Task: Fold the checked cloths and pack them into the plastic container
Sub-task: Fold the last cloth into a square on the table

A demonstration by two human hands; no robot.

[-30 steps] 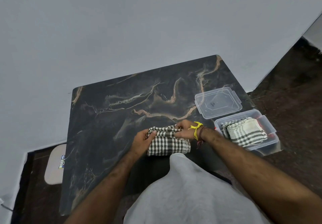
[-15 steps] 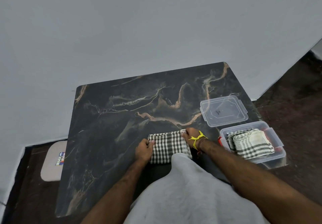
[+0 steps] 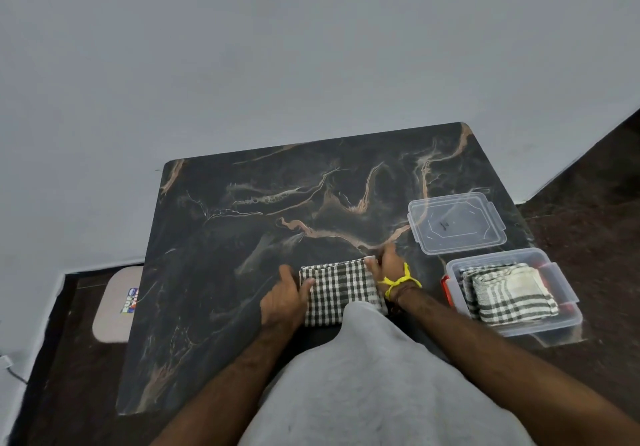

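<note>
A folded black-and-white checked cloth (image 3: 341, 289) lies flat on the dark marble table (image 3: 242, 237) near its front edge. My left hand (image 3: 282, 301) holds the cloth's left edge, thumb on top. At the far right corner my right hand (image 3: 388, 265), a yellow thread on its wrist, pinches the cloth. To the right stands the clear plastic container (image 3: 561, 293), open, with folded checked cloths (image 3: 509, 293) stacked inside.
The container's clear lid (image 3: 455, 222) lies on the table just behind the container. A pale stool-like object (image 3: 116, 303) with a sticker stands on the floor left of the table. My grey shirt (image 3: 374, 376) hides the table's front edge. A grey wall rises behind.
The cloth went from a rumpled fold to a flat, neat rectangle. My hands moved apart to its left and right edges. The view tilted slightly.
</note>
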